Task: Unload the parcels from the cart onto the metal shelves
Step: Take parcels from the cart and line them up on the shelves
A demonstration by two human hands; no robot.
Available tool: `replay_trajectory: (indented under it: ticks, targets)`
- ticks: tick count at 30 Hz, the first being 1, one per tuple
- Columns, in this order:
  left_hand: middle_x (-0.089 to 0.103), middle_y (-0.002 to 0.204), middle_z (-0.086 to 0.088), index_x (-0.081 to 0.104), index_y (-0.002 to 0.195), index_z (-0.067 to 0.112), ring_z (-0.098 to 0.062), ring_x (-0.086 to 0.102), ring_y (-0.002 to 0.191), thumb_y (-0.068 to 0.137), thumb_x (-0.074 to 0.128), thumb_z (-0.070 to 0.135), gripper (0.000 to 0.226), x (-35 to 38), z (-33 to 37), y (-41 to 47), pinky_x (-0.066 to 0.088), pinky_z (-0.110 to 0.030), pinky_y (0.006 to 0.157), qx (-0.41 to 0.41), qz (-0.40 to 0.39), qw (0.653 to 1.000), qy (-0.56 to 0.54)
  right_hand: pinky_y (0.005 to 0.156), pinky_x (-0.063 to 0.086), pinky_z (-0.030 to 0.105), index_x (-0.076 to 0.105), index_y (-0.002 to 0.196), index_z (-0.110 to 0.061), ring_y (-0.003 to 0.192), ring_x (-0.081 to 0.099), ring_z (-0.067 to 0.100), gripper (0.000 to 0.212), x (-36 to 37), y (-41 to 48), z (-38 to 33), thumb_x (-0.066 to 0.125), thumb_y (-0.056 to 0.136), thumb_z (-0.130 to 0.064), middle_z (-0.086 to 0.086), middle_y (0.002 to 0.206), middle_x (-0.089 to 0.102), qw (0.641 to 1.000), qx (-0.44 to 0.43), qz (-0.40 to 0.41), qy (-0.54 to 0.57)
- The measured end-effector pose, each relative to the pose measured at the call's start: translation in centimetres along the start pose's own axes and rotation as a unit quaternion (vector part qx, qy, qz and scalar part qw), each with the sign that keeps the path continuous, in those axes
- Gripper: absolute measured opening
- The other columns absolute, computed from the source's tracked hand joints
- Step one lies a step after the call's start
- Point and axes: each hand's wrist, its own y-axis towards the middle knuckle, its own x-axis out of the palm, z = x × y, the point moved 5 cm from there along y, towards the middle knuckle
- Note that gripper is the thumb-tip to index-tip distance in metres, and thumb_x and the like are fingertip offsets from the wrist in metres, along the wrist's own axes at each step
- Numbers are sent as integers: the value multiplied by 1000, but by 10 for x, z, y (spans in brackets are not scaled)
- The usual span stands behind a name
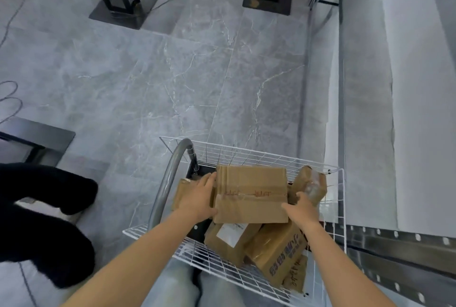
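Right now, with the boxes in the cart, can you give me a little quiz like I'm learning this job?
1. True or false: the left hand and the right hand both grip the top cardboard box.
2. Where does the box with the white label lie? A) on the floor B) in the wire cart, partly under the top cardboard box C) on a shelf
3. Fill in: the box with blue print lies to the ____ of the box with the white label.
Key: 1 true; 2 B; 3 right.
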Motion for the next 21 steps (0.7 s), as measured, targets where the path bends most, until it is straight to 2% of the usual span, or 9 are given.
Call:
replay_trajectory:
  ticks: [3, 8, 12, 14, 16, 18, 20, 21]
  targets:
    - [3, 159, 3, -4, 151, 24, -23, 37, 132, 76, 74, 39, 109, 17, -5, 22, 43, -38, 101, -16, -22, 997, -73, 99, 44, 38, 36, 139, -16, 117, 52, 28, 61, 10, 27, -2, 64, 86, -24, 9, 134, 52, 999, -9, -17, 28]
    - [11, 158, -3, -7, 151, 22, -22, 24, 142, 78, 74, 37, 110, 33, -16, 57, 29, -36, 111, -75, -17, 968, -238, 94, 47, 44, 37, 139, -23, 111, 54, 24, 64, 23, 64, -18, 68, 83, -27, 4, 125, 55, 994, -23, -52, 89]
    - [25, 155, -3, -5, 151, 20, -22, 32, 138, 76, 76, 37, 111, 42, -18, 68, 31, -34, 109, -109, -39, 934, -339, 90, 46, 40, 38, 137, -22, 108, 55, 22, 64, 33, 79, -22, 71, 82, -24, 2, 121, 56, 986, -30, -73, 149]
    - [32, 151, -3, 0, 151, 20, -21, 35, 136, 74, 79, 35, 111, 48, -14, 66, 33, -36, 109, -112, -32, 916, -383, 91, 47, 43, 43, 133, -22, 106, 56, 22, 60, 33, 77, -15, 71, 81, -34, 3, 120, 57, 981, -11, -54, 185]
    - [34, 149, -1, 5, 151, 19, -21, 36, 135, 71, 80, 35, 110, 50, -9, 55, 34, -37, 110, -124, -23, 900, -417, 93, 48, 48, 53, 127, -26, 108, 57, 25, 58, 32, 73, -6, 67, 77, -52, 5, 124, 57, 978, 9, -48, 202]
    - [32, 149, 1, 11, 150, 23, -21, 36, 135, 66, 82, 43, 112, 49, -5, 40, 35, -40, 110, -143, -11, 886, -442, 88, 50, 46, 63, 110, -28, 104, 58, 26, 44, 27, 51, -9, 58, 81, -61, 6, 119, 59, 973, 28, -47, 222]
    - [19, 154, -3, 11, 150, 25, -22, 30, 138, 65, 80, 49, 112, 43, 1, 22, 31, -40, 113, -148, -8, 884, -443, 76, 50, 40, 63, 94, -28, 92, 60, 22, 28, 19, 21, -17, 52, 91, -53, 5, 104, 64, 960, 41, -45, 272]
    - [10, 156, -3, 8, 151, 24, -22, 24, 141, 68, 78, 49, 111, 38, 4, 11, 27, -37, 115, -150, -9, 891, -427, 74, 49, 40, 61, 92, -27, 89, 59, 20, 24, 17, 12, -14, 51, 94, -49, 3, 99, 64, 956, 45, -47, 286]
